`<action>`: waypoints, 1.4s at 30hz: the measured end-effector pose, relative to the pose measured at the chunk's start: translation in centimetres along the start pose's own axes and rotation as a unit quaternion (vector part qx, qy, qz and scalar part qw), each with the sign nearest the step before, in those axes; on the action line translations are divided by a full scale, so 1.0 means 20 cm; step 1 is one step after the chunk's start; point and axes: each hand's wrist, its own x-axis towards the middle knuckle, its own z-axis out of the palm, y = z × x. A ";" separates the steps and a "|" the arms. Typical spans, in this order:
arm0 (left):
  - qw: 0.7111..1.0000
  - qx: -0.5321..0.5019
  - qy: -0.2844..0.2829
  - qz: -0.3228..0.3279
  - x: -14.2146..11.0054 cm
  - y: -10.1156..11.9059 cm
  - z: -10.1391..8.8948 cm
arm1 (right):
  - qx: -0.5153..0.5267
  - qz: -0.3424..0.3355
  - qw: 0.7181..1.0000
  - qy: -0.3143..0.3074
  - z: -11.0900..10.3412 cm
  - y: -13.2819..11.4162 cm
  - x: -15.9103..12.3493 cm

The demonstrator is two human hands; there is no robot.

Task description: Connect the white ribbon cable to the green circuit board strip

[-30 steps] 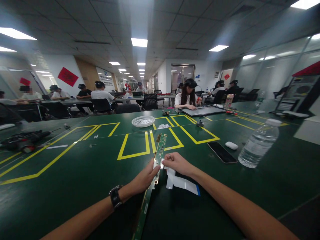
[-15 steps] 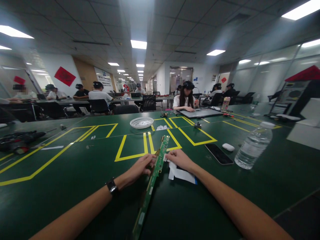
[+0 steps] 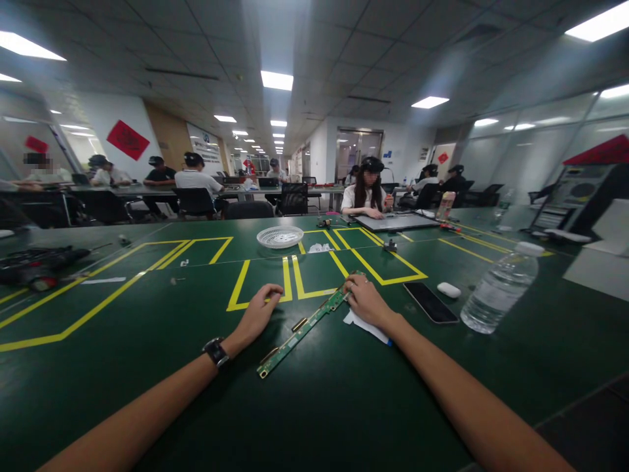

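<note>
A long narrow green circuit board (image 3: 304, 326) lies slantwise on the green table (image 3: 147, 341), its far end up to the right. My right hand (image 3: 366, 301) grips that far end with closed fingers. A white flat ribbon strip with a blue tip (image 3: 367, 326) lies partly under this hand. My left hand (image 3: 259, 310), a dark watch on its wrist, rests flat on the table left of the board with fingers stretched out, holding nothing.
Yellow tape boxes mark the table. A white mesh basket (image 3: 280, 236) stands farther back. To the right lie a black phone (image 3: 431, 301), a small white case (image 3: 449, 289) and a water bottle (image 3: 498, 286). Dark tools (image 3: 37, 262) lie at far left. Other people sit at tables behind.
The board has swung from pointing away from me to lying slantwise, and moved farther off. My left hand let go of it and now lies flat; my right hand keeps hold of the far end.
</note>
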 end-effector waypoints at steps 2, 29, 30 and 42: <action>0.999 -0.015 0.028 -0.018 0.01 -0.02 -0.02 | -0.003 -0.008 1.000 -0.017 0.02 0.00 0.01; 0.975 0.146 0.169 0.013 0.17 -0.35 -0.34 | -0.008 0.065 0.996 -0.052 0.04 -0.01 0.00; 0.975 0.150 0.163 0.013 0.16 -0.35 -0.34 | -0.007 0.064 0.997 -0.054 0.04 -0.01 0.00; 0.975 0.166 0.148 0.010 0.15 -0.36 -0.34 | -0.008 0.066 0.996 -0.055 0.05 0.00 -0.01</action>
